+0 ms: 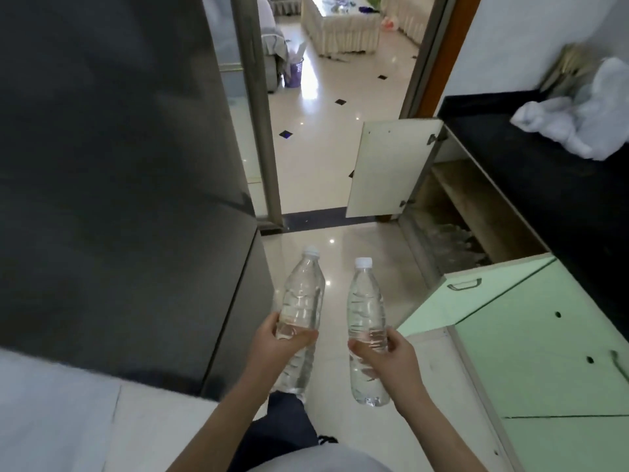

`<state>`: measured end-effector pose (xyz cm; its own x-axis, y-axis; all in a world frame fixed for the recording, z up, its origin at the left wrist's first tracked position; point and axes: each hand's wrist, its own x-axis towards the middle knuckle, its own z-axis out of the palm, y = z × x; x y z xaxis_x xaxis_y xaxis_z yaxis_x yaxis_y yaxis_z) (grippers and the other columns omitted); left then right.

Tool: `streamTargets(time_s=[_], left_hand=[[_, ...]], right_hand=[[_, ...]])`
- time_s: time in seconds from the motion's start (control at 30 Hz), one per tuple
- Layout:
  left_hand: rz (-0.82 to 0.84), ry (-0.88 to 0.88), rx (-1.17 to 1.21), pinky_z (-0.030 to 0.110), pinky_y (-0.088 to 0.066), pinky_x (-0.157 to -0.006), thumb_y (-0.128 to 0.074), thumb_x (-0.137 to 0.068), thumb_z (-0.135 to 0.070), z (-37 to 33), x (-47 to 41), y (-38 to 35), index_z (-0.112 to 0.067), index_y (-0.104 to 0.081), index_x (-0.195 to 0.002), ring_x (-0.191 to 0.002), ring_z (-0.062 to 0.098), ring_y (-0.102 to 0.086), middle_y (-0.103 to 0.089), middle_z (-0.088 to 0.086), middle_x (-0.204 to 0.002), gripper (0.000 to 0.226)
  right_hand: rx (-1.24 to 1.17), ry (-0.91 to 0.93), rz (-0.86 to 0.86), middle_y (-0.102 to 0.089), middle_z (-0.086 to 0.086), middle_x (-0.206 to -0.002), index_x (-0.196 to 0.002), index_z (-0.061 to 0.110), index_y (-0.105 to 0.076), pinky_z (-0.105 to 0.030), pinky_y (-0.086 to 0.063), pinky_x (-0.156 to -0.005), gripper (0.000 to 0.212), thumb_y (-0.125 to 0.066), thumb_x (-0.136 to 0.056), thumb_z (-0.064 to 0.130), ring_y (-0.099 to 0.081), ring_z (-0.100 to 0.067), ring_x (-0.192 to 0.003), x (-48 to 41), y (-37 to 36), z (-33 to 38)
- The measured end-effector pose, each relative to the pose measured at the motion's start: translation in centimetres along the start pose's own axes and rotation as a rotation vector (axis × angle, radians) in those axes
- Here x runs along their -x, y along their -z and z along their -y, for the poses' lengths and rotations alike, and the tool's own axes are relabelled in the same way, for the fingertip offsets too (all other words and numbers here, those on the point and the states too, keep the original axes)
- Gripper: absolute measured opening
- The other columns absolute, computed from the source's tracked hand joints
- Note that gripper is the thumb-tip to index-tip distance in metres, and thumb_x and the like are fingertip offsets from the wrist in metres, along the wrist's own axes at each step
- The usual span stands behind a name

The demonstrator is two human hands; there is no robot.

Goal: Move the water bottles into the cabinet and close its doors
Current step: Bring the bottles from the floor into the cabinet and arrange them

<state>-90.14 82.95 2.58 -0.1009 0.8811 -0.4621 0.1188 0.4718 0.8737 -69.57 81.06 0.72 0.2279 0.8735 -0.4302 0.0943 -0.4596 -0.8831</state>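
Water bottles, one in each hand, carried above the floor left of the open cabinet.

Left bottle (301, 315) clear, white cap pointing far, held around its middle by the left hand (277, 345), fingers wrapped on it. Right bottle (367, 330) likewise capped white, gripped mid-body by the right hand (384, 356), fingers closed round it. The two bottles sit side by side, apart, roughly parallel, above glossy pale floor tile (343, 253). Cabinet (476, 212) to the right, under a black bench (531, 172); its far door (391, 168) swung wide, its near green door (476, 294) also open. Cabinet interior dark, contents blurred. Crumpled white bag (575, 124) on the bench. Dark tall fridge (119, 165) fills the left.
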Motion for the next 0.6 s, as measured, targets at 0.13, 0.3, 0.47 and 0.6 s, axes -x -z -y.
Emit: streamTargets(time_s=[0.13,0.3,0.47,0.6], left_hand=[[0.094,-0.046,0.015,0.019,-0.052,-0.057,-0.081,-0.078,-0.016,-6.8,-9.1,-1.1,-0.022,-0.063,-0.103,-0.074,0.010,-0.069,-0.071,-0.001,-0.089,0.031],[0.172,-0.099,-0.031,0.038,-0.059,-0.073,-0.085,-0.074,-0.028,-13.9,-18.8,-3.7,-0.034,-0.064,-0.097,-0.083,0.021,-0.072,-0.074,-0.002,-0.093,0.032],[0.230,-0.021,-0.057,0.026,-0.049,-0.064,-0.082,-0.078,-0.026,-15.9,-26.1,-8.4,-0.036,-0.059,-0.090,-0.083,0.014,-0.067,-0.069,-0.007,-0.090,0.028],[0.256,0.019,-0.122,0.035,-0.057,-0.076,-0.083,-0.076,-0.028,-18.1,-31.6,-12.5,-0.033,-0.063,-0.095,-0.090,0.020,-0.070,-0.073,-0.001,-0.096,0.028]], right_hand=[[-0.023,0.045,-0.077,-0.075,-0.003,-0.083,-0.093,0.017,-0.071,-0.044,-0.061,-0.071,0.027,-0.086,-0.071,0.021,-0.072,-0.023,-0.077,-6.5,-0.7,6.3],[-0.131,0.055,-0.196,-0.075,0.002,-0.082,-0.095,0.023,-0.069,-0.022,-0.057,-0.058,0.025,-0.083,-0.075,0.018,-0.073,-0.014,-0.075,-13.2,0.2,11.1],[-0.144,-0.043,-0.296,-0.074,-0.002,-0.082,-0.092,0.017,-0.069,-0.016,-0.051,-0.053,0.025,-0.084,-0.073,0.018,-0.071,-0.013,-0.070,-20.7,2.4,11.3],[-0.141,-0.085,-0.327,-0.075,-0.003,-0.082,-0.093,0.019,-0.070,-0.040,-0.062,-0.065,0.029,-0.087,-0.070,0.025,-0.073,-0.021,-0.075,-28.7,5.2,12.3]])
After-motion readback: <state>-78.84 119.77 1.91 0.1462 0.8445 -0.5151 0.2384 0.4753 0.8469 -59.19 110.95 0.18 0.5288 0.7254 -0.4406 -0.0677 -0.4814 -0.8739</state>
